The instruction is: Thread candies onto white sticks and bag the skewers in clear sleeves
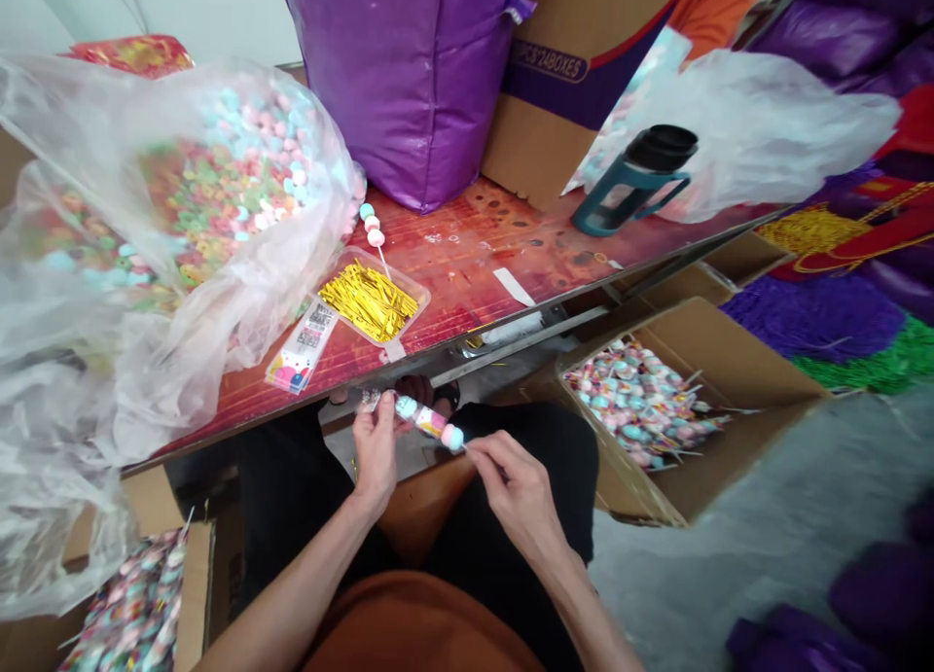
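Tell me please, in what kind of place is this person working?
Probably a small candy packing workshop: there is a large clear bag of loose colourful sweets, a tray of gold ties, and an open carton filled with many wrapped candy sticks.

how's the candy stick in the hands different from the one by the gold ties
The held stick has a colourful printed band around its middle; the table stick shows none. The held stick is gripped between left hand and right hand, while the table stick lies with its thin end over the gold ties. Both carry rounded pastel pieces on thin sticks.
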### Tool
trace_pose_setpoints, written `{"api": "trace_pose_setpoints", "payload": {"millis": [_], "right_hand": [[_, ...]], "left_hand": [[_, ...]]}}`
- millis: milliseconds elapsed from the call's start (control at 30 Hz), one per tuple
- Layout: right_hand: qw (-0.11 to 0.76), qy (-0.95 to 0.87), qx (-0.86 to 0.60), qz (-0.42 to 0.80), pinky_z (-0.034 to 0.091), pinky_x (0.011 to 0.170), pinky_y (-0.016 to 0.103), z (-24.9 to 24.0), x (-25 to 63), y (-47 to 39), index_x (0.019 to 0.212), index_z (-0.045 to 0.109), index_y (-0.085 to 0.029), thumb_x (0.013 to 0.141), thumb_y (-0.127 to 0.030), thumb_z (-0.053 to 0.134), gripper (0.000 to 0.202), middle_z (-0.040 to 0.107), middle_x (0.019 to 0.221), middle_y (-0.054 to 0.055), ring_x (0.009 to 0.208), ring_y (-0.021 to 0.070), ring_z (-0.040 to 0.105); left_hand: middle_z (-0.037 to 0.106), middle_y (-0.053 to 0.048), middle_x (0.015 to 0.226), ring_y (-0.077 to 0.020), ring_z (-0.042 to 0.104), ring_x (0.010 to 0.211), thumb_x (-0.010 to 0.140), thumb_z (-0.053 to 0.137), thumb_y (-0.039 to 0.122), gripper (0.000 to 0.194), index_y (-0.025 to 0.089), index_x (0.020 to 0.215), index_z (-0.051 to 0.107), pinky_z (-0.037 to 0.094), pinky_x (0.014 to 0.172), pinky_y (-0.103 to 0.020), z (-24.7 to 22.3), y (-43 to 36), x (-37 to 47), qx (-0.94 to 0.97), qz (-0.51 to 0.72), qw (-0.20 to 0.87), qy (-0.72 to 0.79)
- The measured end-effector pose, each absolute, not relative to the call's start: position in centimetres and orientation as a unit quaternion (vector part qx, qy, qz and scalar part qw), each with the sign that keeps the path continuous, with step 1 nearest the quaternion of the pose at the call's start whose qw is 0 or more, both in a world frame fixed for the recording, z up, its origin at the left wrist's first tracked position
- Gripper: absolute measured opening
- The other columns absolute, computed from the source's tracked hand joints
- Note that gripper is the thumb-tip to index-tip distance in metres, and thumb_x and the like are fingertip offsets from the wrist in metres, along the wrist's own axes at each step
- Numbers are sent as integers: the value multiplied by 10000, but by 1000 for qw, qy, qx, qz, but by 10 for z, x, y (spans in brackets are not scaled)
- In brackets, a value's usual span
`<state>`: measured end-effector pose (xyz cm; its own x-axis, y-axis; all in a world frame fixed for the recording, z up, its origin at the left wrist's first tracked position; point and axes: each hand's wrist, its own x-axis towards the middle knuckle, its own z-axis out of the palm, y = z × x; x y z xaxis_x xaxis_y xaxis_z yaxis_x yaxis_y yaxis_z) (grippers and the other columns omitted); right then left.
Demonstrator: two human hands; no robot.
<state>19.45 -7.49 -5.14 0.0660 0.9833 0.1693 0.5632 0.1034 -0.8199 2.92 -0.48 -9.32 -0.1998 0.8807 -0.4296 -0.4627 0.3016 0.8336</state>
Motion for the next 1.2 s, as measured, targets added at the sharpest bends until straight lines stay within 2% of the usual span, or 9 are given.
{"api": "trace_pose_setpoints", "payload": {"millis": [100,233,400,533,633,733,967,1133,1200], "right_hand": [[394,-625,-623,259,464,634,240,-52,190,-75,842,688,-195,974,-224,516,219,618,771,23,676,138,597],[392,-607,-635,272,444,599,237,-61,174,-73,834,690,-187,967,-227,513,225,598,750,16,632,128,566],[408,-546,-676,279,429,596,240,-72,150,-63,755,638,-183,944,-269,514,242,586,731,14,620,133,540],[389,-523,-673,349,410,592,237,-71,152,-66,826,644,-183,950,-354,518,246,613,741,13,622,135,531],[359,-511,-667,407,324,517,233,-70,160,-74,746,617,-186,942,-417,525,316,475,591,-35,542,120,423],[373,-488,-665,425,285,497,232,-75,160,-77,690,574,-182,923,-445,534,354,399,567,-51,527,107,360],[415,-430,-628,498,303,474,211,-80,142,-74,708,520,-195,933,-488,524,370,412,582,-57,516,97,359],[437,-424,-603,516,322,466,212,-61,138,-81,762,547,-202,967,-540,470,403,432,604,-47,510,100,360],[444,-412,-611,510,319,464,216,-53,138,-83,764,580,-194,946,-562,510,416,441,600,-40,517,103,362]], "left_hand": [[722,-48,877,-141,680,719,729,764,574,491,180,948,573,526,673,-252,-86,-5,29,185,533,636,526],[753,-96,919,-187,712,797,666,842,498,509,160,956,596,543,733,-288,-80,-10,34,204,504,658,521],[738,-70,834,-165,690,705,663,844,492,497,133,938,640,532,686,-271,-80,-20,40,197,477,683,517],[736,-73,873,-165,691,749,683,842,468,467,131,946,654,540,729,-282,-80,-16,32,181,494,692,493],[740,-89,883,-172,692,764,682,841,482,471,127,934,660,536,727,-279,-82,-16,27,172,493,699,488],[741,-98,877,-171,689,768,693,834,490,457,122,909,672,530,737,-278,-84,-20,26,161,478,722,474],[738,-95,904,-155,655,775,720,829,445,394,129,926,716,515,787,-286,-71,-31,28,169,479,735,449],[691,-49,789,-133,590,744,826,738,426,286,145,880,732,474,762,-241,-60,-45,31,230,482,711,457],[669,-34,761,-126,568,720,829,734,425,276,151,866,733,467,736,-232,-56,-51,35,232,480,711,458]]}}
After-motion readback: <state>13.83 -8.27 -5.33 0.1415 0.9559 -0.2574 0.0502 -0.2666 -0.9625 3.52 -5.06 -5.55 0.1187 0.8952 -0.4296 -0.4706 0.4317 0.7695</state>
